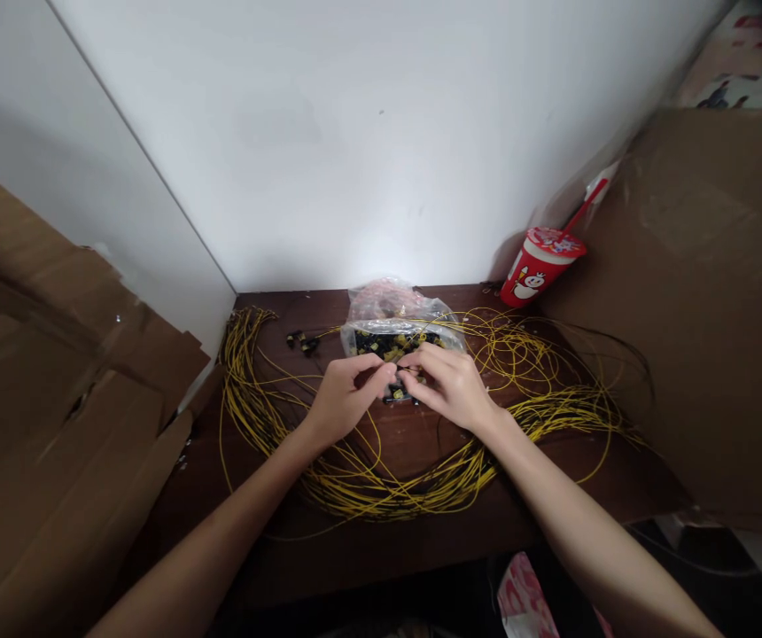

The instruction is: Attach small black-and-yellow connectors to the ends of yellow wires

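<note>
My left hand is closed in a pinch, with a thin yellow wire curving up toward its thumb and fingertips. Close against it, my right hand also pinches with thumb and index finger. A tiny dark piece shows where the fingertips meet, too small to make out. Just beyond the hands, a clear plastic bag lies open. Small black and yellow parts fill its mouth, and some lie below the fingers. A long bundle of yellow wires curves across the brown table under both forearms.
A few black parts lie left of the bag. Looser yellow wires spread on the right. A red cup with a straw leans at the back right. Cardboard flanks the left, and a large carton the right. A white wall stands behind.
</note>
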The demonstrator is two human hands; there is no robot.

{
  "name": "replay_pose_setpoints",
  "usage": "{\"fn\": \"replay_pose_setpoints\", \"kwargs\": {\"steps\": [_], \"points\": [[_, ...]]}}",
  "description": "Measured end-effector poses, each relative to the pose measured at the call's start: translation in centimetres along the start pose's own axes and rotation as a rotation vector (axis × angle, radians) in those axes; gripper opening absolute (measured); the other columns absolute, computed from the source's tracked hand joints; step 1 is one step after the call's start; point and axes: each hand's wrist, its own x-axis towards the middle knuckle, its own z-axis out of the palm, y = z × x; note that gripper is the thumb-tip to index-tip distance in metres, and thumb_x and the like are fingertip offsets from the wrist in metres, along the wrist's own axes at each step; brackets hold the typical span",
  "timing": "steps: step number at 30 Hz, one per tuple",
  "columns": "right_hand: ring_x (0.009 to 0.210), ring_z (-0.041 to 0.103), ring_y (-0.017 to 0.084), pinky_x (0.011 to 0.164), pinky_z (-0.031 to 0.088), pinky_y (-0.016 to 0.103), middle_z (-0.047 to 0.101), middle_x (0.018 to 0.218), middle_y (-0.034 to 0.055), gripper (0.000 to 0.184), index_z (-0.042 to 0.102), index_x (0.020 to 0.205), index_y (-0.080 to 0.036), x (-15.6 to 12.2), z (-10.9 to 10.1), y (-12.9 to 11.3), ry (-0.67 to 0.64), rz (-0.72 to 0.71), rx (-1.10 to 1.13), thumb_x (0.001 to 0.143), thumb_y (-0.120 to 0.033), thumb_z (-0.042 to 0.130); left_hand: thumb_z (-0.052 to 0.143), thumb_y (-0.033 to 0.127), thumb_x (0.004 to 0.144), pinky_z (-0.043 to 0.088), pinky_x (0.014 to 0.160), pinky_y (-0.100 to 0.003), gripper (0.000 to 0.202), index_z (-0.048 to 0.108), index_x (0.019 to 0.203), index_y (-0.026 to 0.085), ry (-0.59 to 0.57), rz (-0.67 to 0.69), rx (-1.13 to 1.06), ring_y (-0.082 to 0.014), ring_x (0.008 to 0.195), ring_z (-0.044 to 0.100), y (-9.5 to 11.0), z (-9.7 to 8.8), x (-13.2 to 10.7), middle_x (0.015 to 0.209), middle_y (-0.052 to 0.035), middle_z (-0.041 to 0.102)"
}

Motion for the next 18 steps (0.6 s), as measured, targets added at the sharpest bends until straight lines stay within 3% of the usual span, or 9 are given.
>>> {"fn": "replay_pose_setpoints", "kwargs": {"steps": [10, 18], "points": [[0.066, 0.057, 0.014, 0.062, 0.045, 0.027, 0.06, 0.072, 0.0018, 0.014, 0.064, 0.091, -0.016, 0.1, -0.5, 1.0, 0.11, 0.15, -0.03, 0.089, -0.025, 0.053, 0.051, 0.024, 0.085, 0.037, 0.053, -0.022, 0.032, 0.06, 0.056, 0.016, 0.117, -0.013, -0.111, -0.0092, 0.05, 0.048, 0.7, -0.3, 0.0, 0.049, 0.0019, 0.053], [0.067, 0.056, 0.013, 0.062, 0.045, 0.026, 0.06, 0.075, 0.0028, 0.015, 0.062, 0.093, -0.016, -0.1, 0.0, 0.5, 0.014, 0.05, 0.008, 0.09, -0.025, 0.05, 0.046, 0.024, 0.088, 0.04, 0.058, -0.022, 0.023, 0.063, 0.076, 0.016, 0.063, -0.057, -0.041, -0.0102, 0.055, 0.052, 0.0, -0.1, 0.0, 0.056, 0.0025, 0.056]]}}
